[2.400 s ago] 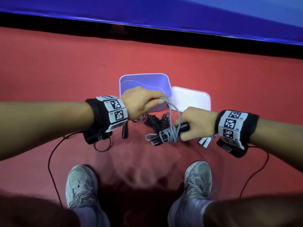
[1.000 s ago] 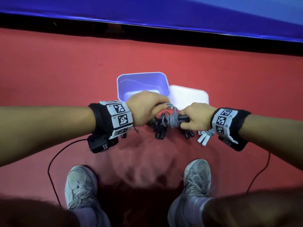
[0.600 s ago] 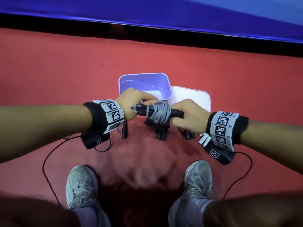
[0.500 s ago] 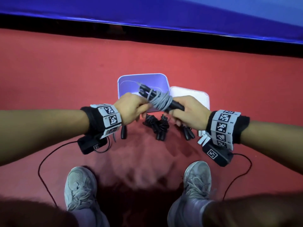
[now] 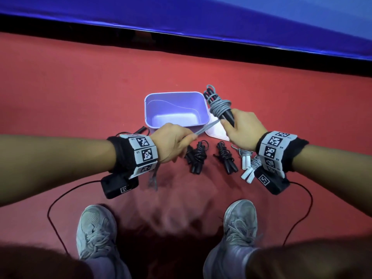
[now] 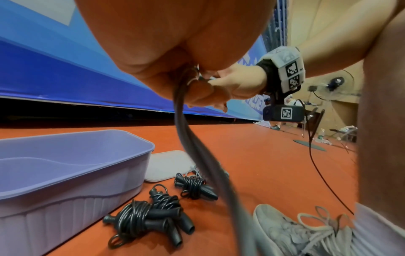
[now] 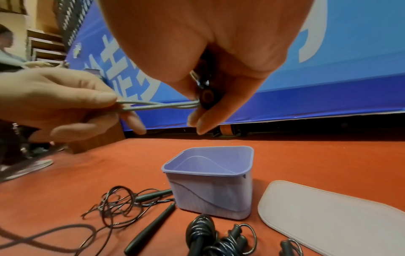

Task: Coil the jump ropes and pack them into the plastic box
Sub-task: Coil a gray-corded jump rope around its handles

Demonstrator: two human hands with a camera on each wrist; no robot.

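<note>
My right hand (image 5: 228, 125) grips the black handles of a grey jump rope (image 5: 220, 105), its cord wound round them, tilted up over the white lid (image 5: 216, 133). A doubled grey strand (image 7: 157, 105) runs taut from the bundle to my left hand (image 5: 190, 137), which pinches it; the tail (image 6: 197, 155) hangs below. The purple plastic box (image 5: 175, 93) stands empty just beyond my hands. Two coiled black ropes (image 5: 196, 158) (image 5: 226, 158) lie on the floor in front of it, with a white-handled rope (image 5: 248, 166) to their right.
A loose black rope (image 7: 122, 202) with slim handles sprawls on the red floor left of the box (image 7: 210, 181). A blue banner (image 5: 201, 17) runs along the far edge. My shoes (image 5: 96, 232) stand near the bottom, and thin sensor cables trail from both wrists.
My right hand has lifted the wound bundle up and to the right, beside the box. My left hand has drawn back toward me, pulling the grey strand out taut.
</note>
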